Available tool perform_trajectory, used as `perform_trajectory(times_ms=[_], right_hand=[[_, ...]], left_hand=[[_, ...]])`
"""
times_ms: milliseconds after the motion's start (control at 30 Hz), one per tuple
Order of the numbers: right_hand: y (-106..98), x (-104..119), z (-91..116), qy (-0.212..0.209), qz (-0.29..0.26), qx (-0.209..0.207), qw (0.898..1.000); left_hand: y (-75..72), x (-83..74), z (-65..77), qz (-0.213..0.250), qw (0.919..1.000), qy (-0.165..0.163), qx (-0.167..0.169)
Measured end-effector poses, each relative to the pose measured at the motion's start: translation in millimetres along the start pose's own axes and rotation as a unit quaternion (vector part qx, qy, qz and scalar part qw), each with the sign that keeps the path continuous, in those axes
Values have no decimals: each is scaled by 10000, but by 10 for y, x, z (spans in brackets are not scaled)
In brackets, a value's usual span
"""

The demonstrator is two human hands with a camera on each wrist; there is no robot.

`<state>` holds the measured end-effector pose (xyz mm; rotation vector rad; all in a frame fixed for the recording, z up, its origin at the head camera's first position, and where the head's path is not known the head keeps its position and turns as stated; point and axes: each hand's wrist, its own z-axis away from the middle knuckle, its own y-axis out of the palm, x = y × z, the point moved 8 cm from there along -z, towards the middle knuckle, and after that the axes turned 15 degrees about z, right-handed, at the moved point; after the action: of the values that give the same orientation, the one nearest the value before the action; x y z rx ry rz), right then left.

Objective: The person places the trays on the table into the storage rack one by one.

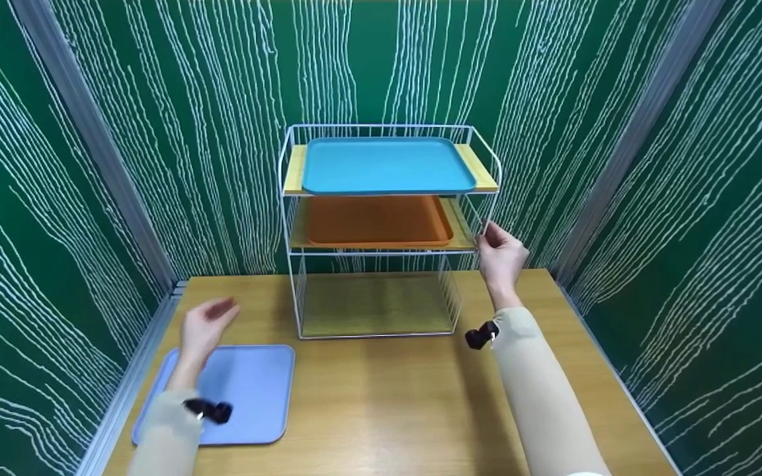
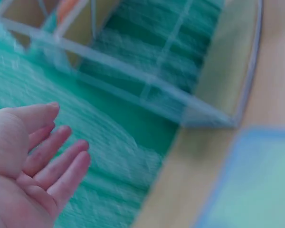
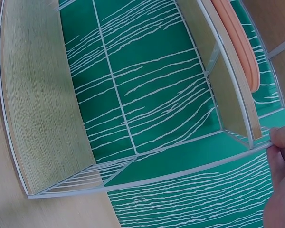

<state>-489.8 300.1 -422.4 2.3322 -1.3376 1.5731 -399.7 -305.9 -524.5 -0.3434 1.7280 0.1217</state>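
Observation:
A white wire rack (image 1: 294,291) with wooden shelves stands toward the back of the table. My right hand (image 1: 503,256) pinches its right front post near the middle shelf; in the right wrist view the thumb and fingers (image 3: 277,156) meet on the wire. A blue tray (image 1: 387,165) lies on the top shelf and an orange tray (image 1: 381,221) on the middle one. The bottom shelf (image 1: 374,304) shows bare wood. My left hand (image 1: 204,327), blurred, hangs above the table, left of the rack, its fingers loosely bent and holding nothing.
A lavender tray (image 1: 249,396) lies flat on the wooden table (image 1: 387,410) at the front left, partly under my left forearm. Green walls (image 1: 222,132) with white streaks enclose the table at the back and both sides, with grey metal posts (image 1: 609,158) at the corners.

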Motion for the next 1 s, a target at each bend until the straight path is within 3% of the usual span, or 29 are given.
perform_trajectory(times_ms=[100, 200, 333, 467, 633, 1000], right_hand=[[6, -5, 14, 30, -7, 17, 10000], [4, -1, 18, 23, 0, 10, 10000], [-30, 20, 8, -82, 231, -161, 9996], [-58, 48, -2, -200, 419, -292, 9985], [-49, 46, -8, -194, 368, -248, 9988], [-34, -11, 20, -130, 335, -178, 9992]], left_hand=[[-354, 329, 134, -687, 9972, -278, -119], [-678, 577, 262, -1447, 9884, -395, -245], [-1032, 794, 403, -2312, 9697, -701, -354], [-1306, 1001, 499, -2728, 9520, -1318, -434], [-1487, 1225, 585, -2970, 9363, -1807, -496], [-1539, 1419, 716, -3261, 9161, -2247, -636]])
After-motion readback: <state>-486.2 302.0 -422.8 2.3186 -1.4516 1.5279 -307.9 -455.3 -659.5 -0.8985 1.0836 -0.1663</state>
